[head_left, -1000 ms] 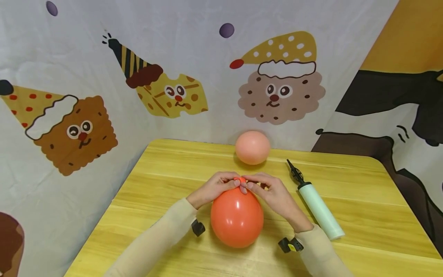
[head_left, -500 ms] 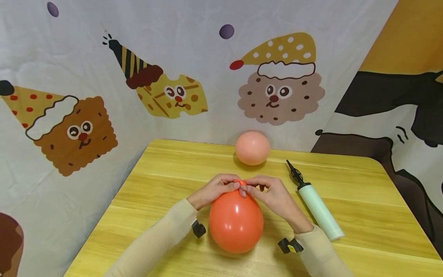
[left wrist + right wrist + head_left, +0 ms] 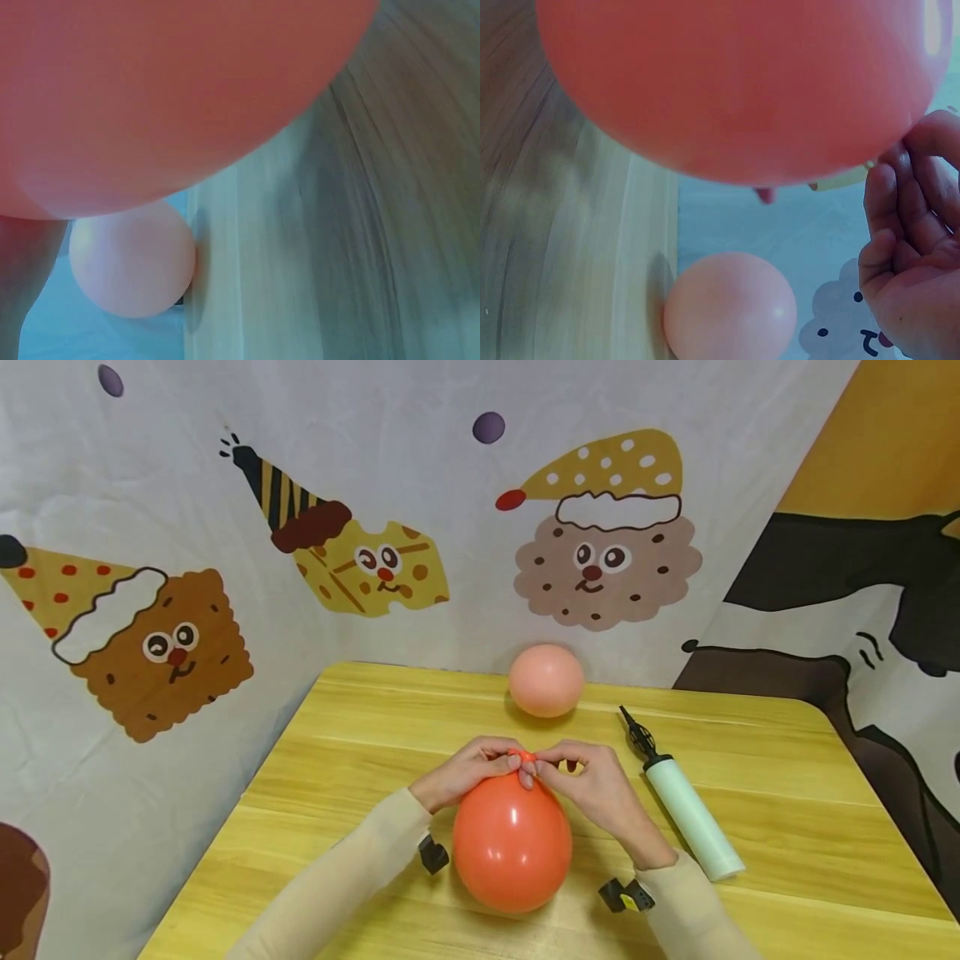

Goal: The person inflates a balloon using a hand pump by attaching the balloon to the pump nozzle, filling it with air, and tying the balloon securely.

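Observation:
An inflated orange-red balloon (image 3: 513,847) is held over the table with its neck (image 3: 524,756) pointing away from the person. My left hand (image 3: 480,767) pinches the neck from the left, thumb and fingers curled at it. From the right, my right hand (image 3: 588,775) pinches the same neck, its fingertips meeting those of the left. The fingers cover most of the neck. In the left wrist view the balloon (image 3: 165,90) fills the upper part and hides nearly all of the hand. The right wrist view has the curled fingers of the right hand (image 3: 919,232) beside the balloon (image 3: 742,82).
A smaller pink balloon (image 3: 547,681) rests near the table's back edge. To the right lies a hand pump (image 3: 693,817) with a mint-green barrel and black nozzle. The wooden table (image 3: 330,727) meets a printed cloth backdrop (image 3: 420,452).
The orange-red balloon and its neck have dropped slightly toward the person, mostly in the first half second. Both hands keep their pinch, with small finger shifts. Pink balloon and pump stay put.

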`<state>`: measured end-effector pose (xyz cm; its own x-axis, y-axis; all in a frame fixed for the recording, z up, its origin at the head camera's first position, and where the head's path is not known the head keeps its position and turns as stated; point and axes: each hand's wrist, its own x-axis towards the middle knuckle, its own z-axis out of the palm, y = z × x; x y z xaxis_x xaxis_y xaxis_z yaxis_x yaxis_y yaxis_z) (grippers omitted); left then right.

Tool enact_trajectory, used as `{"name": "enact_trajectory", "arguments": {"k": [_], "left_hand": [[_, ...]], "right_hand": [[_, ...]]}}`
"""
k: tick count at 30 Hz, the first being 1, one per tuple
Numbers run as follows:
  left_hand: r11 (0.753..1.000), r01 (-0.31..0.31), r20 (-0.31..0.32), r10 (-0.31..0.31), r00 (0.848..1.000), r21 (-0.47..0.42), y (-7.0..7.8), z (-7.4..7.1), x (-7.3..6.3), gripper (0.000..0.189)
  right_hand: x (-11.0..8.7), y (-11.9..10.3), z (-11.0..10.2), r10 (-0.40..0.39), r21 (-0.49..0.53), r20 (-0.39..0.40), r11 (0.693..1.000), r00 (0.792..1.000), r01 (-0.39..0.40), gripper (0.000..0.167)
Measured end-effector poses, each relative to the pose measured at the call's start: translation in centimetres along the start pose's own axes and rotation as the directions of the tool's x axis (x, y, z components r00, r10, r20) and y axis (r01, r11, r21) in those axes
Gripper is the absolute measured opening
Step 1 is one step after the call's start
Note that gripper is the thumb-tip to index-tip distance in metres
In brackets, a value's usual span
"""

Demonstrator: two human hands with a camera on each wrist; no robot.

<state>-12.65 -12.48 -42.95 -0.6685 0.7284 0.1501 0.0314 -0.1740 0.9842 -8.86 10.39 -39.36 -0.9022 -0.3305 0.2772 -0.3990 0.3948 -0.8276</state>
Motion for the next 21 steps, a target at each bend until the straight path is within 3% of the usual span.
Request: {"name": "enact_trajectory", "arguments": {"k": [5,10,17,19,21], "left_hand": [[1.000,0.020,-0.008,-0.020,1.000,0.002,0.3,0.2,0.3,0.042],[0.999,-0.005,-0.014,0.005,1.000,-0.040,0.6,0.6,0.8,0.032],[0.987,-0.024,0.033,0.029,0.999,-0.156,0.9,1.0,1.0,0.022],[0.985,-0.025,0.047,0.034,0.998,-0.170,1.0,1.2,1.1,0.022],[0.985,-0.028,0.058,0.039,0.998,-0.172,1.0,1.2,1.1,0.023]], "right_hand": [[-0.1,-0.2,0.2,0.019,0.002,-0.072,1.000,0.997,-0.019,0.013],[-0.4,-0.5,-0.1,0.040,0.072,-0.107,0.997,0.993,-0.032,0.011],[-0.4,-0.2,-0.7,0.002,0.284,0.046,0.959,0.999,-0.015,0.006],[-0.3,0.0,-0.8,-0.025,0.355,0.095,0.935,0.995,-0.010,0.008],[-0.2,0.2,-0.7,-0.065,0.454,0.148,0.891,0.987,-0.009,0.012]]}}
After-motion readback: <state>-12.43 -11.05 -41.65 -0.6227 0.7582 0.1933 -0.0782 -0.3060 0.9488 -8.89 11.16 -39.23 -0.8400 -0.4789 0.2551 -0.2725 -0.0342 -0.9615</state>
